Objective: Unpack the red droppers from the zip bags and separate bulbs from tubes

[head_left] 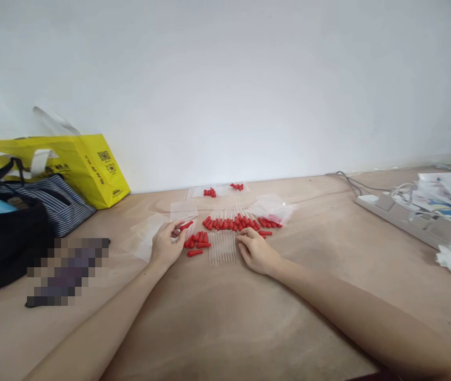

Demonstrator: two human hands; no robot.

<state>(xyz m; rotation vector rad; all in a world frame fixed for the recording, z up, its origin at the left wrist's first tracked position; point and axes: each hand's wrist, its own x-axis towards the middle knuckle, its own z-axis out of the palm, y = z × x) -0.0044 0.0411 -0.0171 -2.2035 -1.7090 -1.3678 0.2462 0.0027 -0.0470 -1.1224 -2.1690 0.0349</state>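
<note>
My left hand [168,245] pinches a red rubber dropper bulb [186,225] between thumb and fingers, above the table. Just to its right lies a small pile of loose red bulbs [201,237], with a single bulb [195,253] in front. A row of clear, thin dropper tubes [222,248] lies side by side between my hands. My right hand [259,251] rests at the right end of that row, fingers curled and fingertips together; whatever they grip is hidden. Behind the row, many droppers with red bulbs [231,222] fan out, their tubes pointing away from me.
Clear plastic bags [146,238] lie beyond my left hand, and another bag [275,207] at the right of the fan. Farther back are small red pieces [210,193] on plastic. A yellow bag [90,169] stands left; a power strip [399,219] lies right. A wall closes the back.
</note>
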